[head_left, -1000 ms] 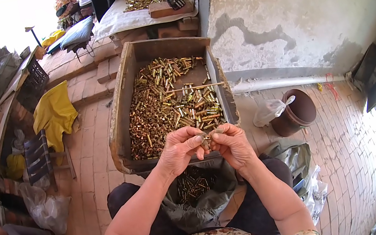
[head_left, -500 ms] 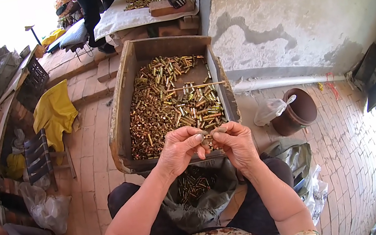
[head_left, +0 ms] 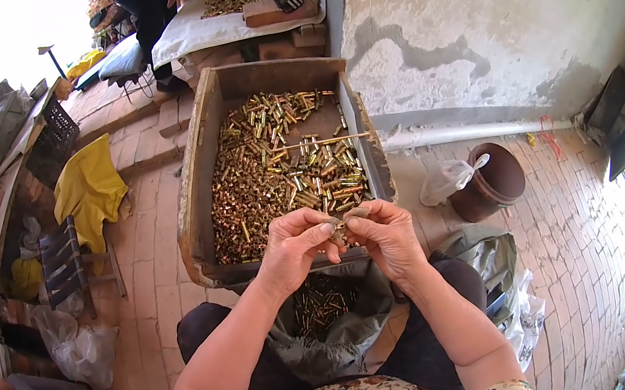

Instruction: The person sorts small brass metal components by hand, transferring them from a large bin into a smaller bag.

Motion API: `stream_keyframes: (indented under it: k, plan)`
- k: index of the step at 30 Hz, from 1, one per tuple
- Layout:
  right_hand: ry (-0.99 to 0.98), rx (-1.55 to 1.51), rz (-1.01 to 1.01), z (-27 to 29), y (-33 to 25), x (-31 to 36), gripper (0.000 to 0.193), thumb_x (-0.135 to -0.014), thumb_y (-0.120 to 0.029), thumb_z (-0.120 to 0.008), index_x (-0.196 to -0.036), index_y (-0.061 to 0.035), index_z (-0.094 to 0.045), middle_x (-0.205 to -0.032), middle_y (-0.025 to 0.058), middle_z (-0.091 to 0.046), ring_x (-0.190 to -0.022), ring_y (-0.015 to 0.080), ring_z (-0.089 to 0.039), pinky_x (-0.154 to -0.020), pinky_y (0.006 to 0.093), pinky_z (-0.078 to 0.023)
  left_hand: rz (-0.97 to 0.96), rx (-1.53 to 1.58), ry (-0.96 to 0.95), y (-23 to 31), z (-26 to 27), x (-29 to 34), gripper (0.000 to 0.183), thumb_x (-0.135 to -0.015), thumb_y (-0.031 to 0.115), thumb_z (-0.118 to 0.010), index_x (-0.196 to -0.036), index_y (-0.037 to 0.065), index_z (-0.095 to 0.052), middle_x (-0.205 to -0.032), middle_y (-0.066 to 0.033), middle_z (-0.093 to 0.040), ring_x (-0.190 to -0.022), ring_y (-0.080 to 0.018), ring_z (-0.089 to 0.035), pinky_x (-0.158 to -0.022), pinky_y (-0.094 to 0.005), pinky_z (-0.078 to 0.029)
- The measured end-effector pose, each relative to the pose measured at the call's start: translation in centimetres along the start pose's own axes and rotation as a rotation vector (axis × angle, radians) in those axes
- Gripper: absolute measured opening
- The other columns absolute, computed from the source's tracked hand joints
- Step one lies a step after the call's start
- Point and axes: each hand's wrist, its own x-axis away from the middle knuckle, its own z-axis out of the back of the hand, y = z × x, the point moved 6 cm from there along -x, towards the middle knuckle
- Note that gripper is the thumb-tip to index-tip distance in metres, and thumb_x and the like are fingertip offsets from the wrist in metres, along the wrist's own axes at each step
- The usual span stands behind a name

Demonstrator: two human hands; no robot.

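My left hand [head_left: 296, 245] and my right hand [head_left: 387, 236] meet over the near edge of a wooden box [head_left: 192, 223]. Fingertips of both pinch a small brass-coloured metal fastener part [head_left: 340, 228], mostly hidden by the fingers. Inside the box, short copper-coloured pieces [head_left: 236, 208] heap on the left, and longer brass-coloured fasteners [head_left: 327, 180] lie on the right. A thin stick [head_left: 320, 142] crosses the box. Below my hands, between my knees, an open grey-green sack [head_left: 358, 344] holds many longer fasteners [head_left: 321, 307].
A brown bucket [head_left: 501, 176] with a plastic bag [head_left: 445, 182] stands at right. Yellow cloth [head_left: 92, 185] drapes near a low chair [head_left: 62, 266] at left. Behind the box, a person [head_left: 150, 24] stands beside a cloth-covered table [head_left: 183, 39] bearing more metal pieces.
My hands stay together at nearly the same spot, with the right fingers shifted slightly around the small part. At the back, the person's hand has come lower. The view has turned slightly.
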Motion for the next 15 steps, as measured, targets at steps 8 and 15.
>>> stream_keyframes:
  k: [8,15]
  plan:
    - [0.040,-0.018,-0.167,0.4,0.9,0.0,0.012,-0.079,-0.003,-0.064,-0.091,0.0004,-0.062,-0.083,0.0080,-0.064,-0.070,0.0146,-0.063,-0.065,0.0247,-0.054,-0.036,-0.299,0.059,0.3,0.5,0.2,0.008,-0.082,0.002,-0.056,-0.086,-0.004,-0.060,-0.075,-0.0085,-0.062,-0.061,-0.0145,-0.061,-0.061,-0.0246,-0.049]
    - [0.088,0.061,-0.117,0.7,0.3,0.1,0.014,-0.079,-0.001,-0.064,-0.093,0.0009,-0.063,-0.083,0.0081,-0.065,-0.071,0.0143,-0.063,-0.066,0.0245,-0.053,-0.007,-0.340,0.069,0.0,0.6,-0.1,0.008,-0.083,0.002,-0.057,-0.087,-0.003,-0.059,-0.074,-0.0077,-0.062,-0.063,-0.0141,-0.061,-0.061,-0.0239,-0.048]
